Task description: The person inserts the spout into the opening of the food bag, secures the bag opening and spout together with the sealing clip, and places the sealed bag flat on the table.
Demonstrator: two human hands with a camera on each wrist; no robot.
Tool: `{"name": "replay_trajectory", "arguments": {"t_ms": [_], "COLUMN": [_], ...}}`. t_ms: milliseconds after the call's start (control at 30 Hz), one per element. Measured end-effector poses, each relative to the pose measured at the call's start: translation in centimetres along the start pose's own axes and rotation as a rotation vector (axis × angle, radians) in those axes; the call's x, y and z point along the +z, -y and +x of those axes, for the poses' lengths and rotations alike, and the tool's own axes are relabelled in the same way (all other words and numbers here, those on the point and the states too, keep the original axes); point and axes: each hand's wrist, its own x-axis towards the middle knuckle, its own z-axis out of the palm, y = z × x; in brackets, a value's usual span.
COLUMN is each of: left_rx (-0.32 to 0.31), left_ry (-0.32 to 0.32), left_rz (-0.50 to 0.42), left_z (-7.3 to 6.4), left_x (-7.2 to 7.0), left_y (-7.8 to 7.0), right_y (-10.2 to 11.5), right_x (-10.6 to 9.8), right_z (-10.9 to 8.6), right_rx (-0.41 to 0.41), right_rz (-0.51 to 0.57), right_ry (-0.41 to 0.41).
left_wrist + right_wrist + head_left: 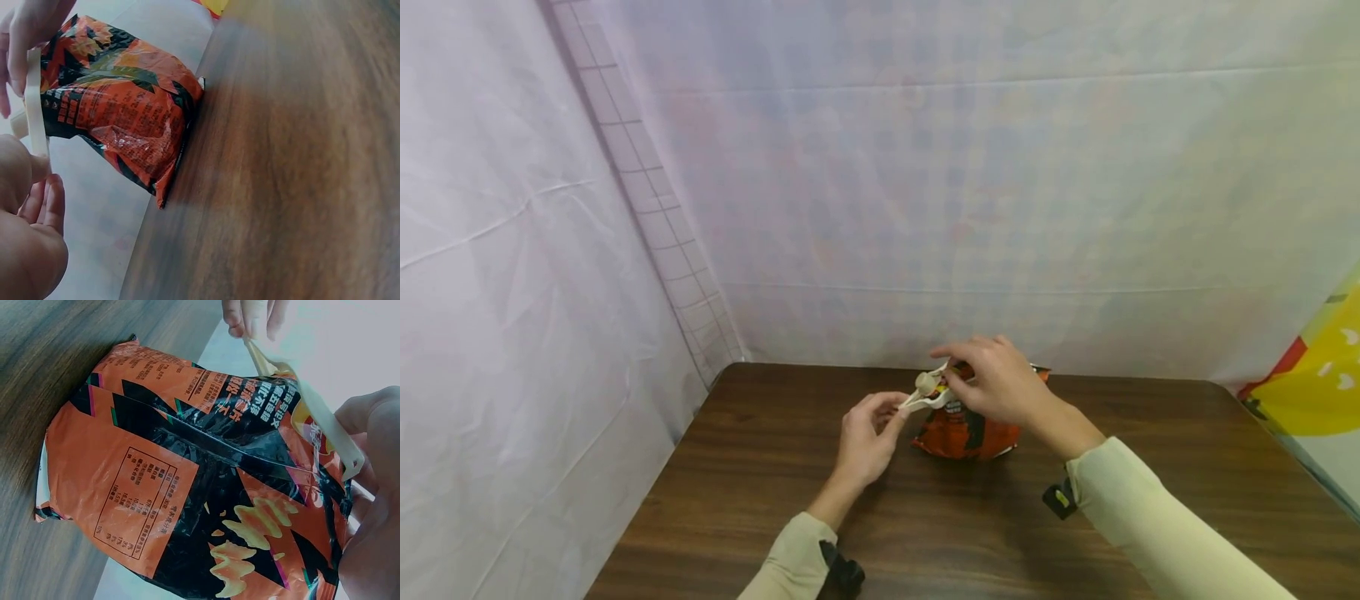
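An orange and black chip bag (pixel 966 433) stands on the table, its printed back large in the right wrist view. Around the bag's top lies a cream-white bag clip (pixel 936 402) with a round cap (pixel 925 383). The clip's two arms spread apart from its left end, and a hooked tip (pixel 354 464) shows on one arm. My left hand (pixel 868 437) pinches that left end between thumb and fingers. At the right side of the bag's top, my right hand (pixel 996 379) grips the bag beside the clip; its fingertips are partly hidden.
The dark wooden table (pixel 760 467) reaches back to a white hanging sheet (pixel 925 192). Another white sheet (pixel 527 292) hangs on the left. A yellow and red item (pixel 1318 383) is beyond the table's right edge.
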Motion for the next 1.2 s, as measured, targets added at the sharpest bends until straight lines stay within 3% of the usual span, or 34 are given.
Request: {"name": "replay_trajectory", "arguments": {"t_ms": [300,600,900,1200], "left_rx": [-0.049,-0.052,-0.104,-0.091], "left_ry": [0.0,0.023,0.046,0.079], "left_rz": [-0.038,-0.077,-0.096,-0.093], "left_z": [-0.1,-0.4,0.0,0.0], "left_x": [0.1,-0.4,0.5,0.1], "left_y": [0.1,-2.7,0.0,0.1], "right_y": [0.0,-0.2,-0.4,-0.4], "right_x": [0.0,0.1,0.1,-0.6], "right_z": [-0.1,0.0,-0.1,-0.2], "right_rx": [0.001,-0.02,-0.036,-0.056], "right_rz": [0.033,0.044,0.05,0.055], "right_ry": [-0.01,-0.032,-0.066,-0.063]}}
